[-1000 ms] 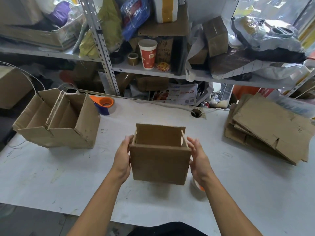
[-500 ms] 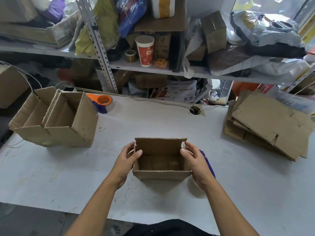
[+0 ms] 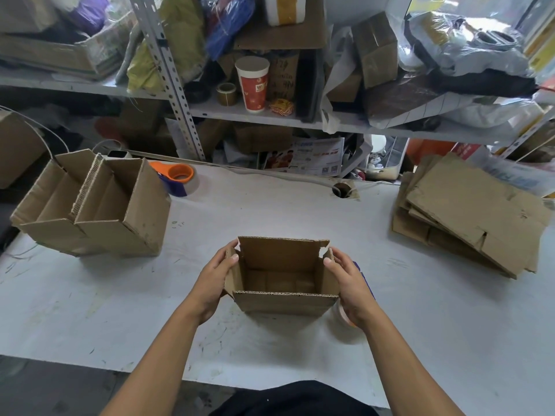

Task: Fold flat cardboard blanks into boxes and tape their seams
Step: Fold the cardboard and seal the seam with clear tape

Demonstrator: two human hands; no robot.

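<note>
A small brown cardboard box stands upright with its top flaps up and its mouth facing me, at the middle of the white table. My left hand grips its left side, thumb hooked over the left flap. My right hand grips its right side, thumb on the right flap. A tape dispenser with a blue handle lies on the table under my right hand, mostly hidden. A stack of flat cardboard blanks lies at the right.
Two folded open boxes sit side by side at the left. An orange and blue tape dispenser lies behind them. A cable hole is at the table's back. Cluttered metal shelves rise behind the table.
The box was held off the table with a closed side toward me; it has been turned mouth up and lowered. Both thumbs now hook over its side flaps.
</note>
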